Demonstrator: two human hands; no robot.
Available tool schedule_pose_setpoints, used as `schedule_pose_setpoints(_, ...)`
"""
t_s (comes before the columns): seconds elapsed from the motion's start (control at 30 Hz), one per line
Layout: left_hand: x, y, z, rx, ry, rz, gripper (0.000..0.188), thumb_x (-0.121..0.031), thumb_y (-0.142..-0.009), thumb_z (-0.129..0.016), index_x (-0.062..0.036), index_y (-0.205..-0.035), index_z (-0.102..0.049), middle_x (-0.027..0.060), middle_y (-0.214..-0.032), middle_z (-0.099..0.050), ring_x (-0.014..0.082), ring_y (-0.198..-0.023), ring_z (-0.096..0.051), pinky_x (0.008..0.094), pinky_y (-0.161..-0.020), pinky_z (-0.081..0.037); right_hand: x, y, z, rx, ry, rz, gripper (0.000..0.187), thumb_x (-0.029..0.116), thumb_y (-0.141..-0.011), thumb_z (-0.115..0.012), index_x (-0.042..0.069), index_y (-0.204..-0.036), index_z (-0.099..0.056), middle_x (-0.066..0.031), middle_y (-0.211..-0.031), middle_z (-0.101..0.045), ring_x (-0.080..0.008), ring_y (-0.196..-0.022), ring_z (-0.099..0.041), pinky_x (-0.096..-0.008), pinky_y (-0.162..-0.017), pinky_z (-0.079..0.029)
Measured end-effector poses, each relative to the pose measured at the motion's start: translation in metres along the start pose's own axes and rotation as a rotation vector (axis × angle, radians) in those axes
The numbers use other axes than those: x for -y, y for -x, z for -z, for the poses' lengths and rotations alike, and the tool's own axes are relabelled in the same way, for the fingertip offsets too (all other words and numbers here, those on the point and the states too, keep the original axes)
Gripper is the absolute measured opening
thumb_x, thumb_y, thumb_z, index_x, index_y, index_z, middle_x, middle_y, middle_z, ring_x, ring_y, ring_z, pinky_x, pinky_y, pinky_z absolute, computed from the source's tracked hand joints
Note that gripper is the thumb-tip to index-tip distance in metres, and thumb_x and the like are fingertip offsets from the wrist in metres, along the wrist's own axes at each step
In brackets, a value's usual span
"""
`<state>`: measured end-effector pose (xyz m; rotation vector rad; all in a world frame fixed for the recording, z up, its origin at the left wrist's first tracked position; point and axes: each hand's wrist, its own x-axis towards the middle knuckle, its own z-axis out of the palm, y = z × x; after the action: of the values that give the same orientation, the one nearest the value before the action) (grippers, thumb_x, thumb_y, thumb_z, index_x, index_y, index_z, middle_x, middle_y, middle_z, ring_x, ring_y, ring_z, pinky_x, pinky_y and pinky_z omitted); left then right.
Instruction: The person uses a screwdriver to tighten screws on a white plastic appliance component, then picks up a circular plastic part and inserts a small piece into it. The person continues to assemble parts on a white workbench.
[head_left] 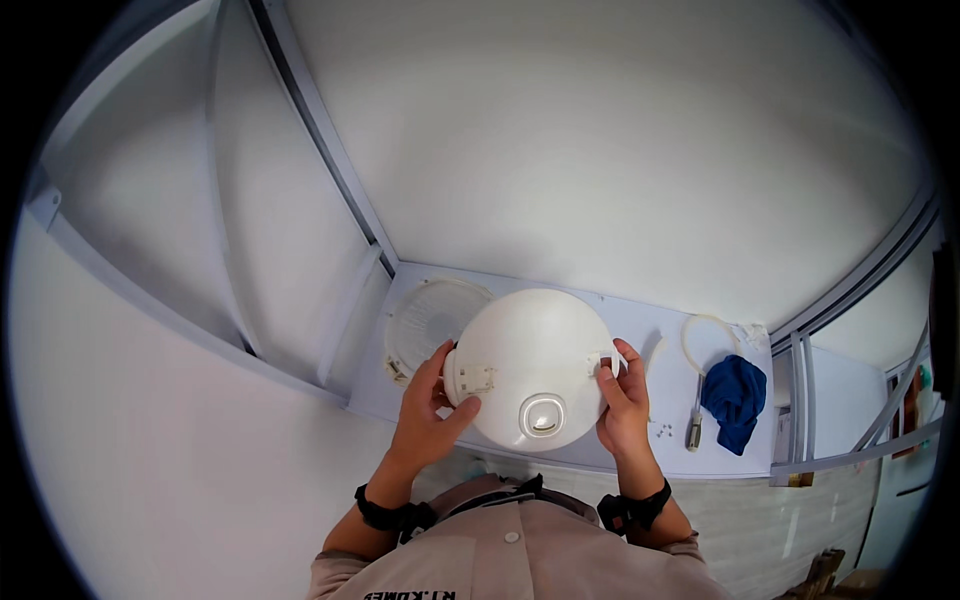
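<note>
Both of my hands hold a white, round, domed cover (535, 350) above the front of the table. Set into its near side is an oval recess (543, 415), and small fittings sit at its left and right edges. My left hand (430, 415) grips the left edge, thumb on top near the fitting. On the opposite edge my right hand (624, 402) has its fingers curled round the fitting there. Behind the cover, to the left, a round translucent disc (432, 318) lies on the table, partly hidden by it.
Right of the cover lie a thin curved white strip (655, 353), several small screws (664, 431), a screwdriver (694, 428), a pale ring (688, 345) and a crumpled blue cloth (736, 400). The white table (580, 466) stands inside a metal frame (330, 140) against a pale wall.
</note>
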<state>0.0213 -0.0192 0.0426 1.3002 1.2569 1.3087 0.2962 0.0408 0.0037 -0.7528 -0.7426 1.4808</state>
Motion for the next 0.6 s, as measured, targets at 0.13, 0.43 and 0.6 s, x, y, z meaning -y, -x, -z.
schedule_pose_setpoints(0.13,0.011,-0.008,0.042,-0.048,-0.324,-0.189,0.084,-0.020,-0.087,-0.081,0.0057,-0.155,-0.041,0.0133,-0.118,-0.060,0.0189,-0.099,-0.062,0.0303,-0.083,-0.055,-0.019,-0.016,-0.033,-0.007,0.024,-0.014,0.043,0.000,-0.103,-0.059,0.007,-0.143,-0.044,-0.0081,-0.124,-0.057,-0.0146,-0.113,-0.057,-0.0311,-0.102,-0.048)
schedule_pose_setpoints(0.43,0.009,-0.015,0.050,0.097,0.037,-0.103,0.076,-0.004,-0.090,-0.076,0.0018,-0.156,-0.041,0.0153,-0.136,-0.063,0.0238,-0.120,-0.066,0.0389,-0.102,-0.055,-0.037,-0.012,-0.036,-0.016,0.157,0.161,0.048,0.001,-0.098,-0.064,0.005,-0.142,-0.045,-0.0087,-0.130,-0.058,-0.0159,-0.122,-0.055,-0.0341,-0.108,-0.045)
schedule_pose_setpoints(0.6,0.030,-0.026,0.030,0.298,0.094,-0.198,0.071,0.001,-0.089,-0.076,0.0024,-0.153,-0.046,0.0142,-0.118,-0.073,0.0184,-0.102,-0.072,0.0319,-0.085,-0.059,-0.019,0.009,0.001,-0.009,0.281,0.124,0.069,0.003,-0.094,-0.067,0.006,-0.156,-0.037,-0.0086,-0.150,-0.049,-0.0228,-0.143,-0.043,-0.0412,-0.119,-0.037)
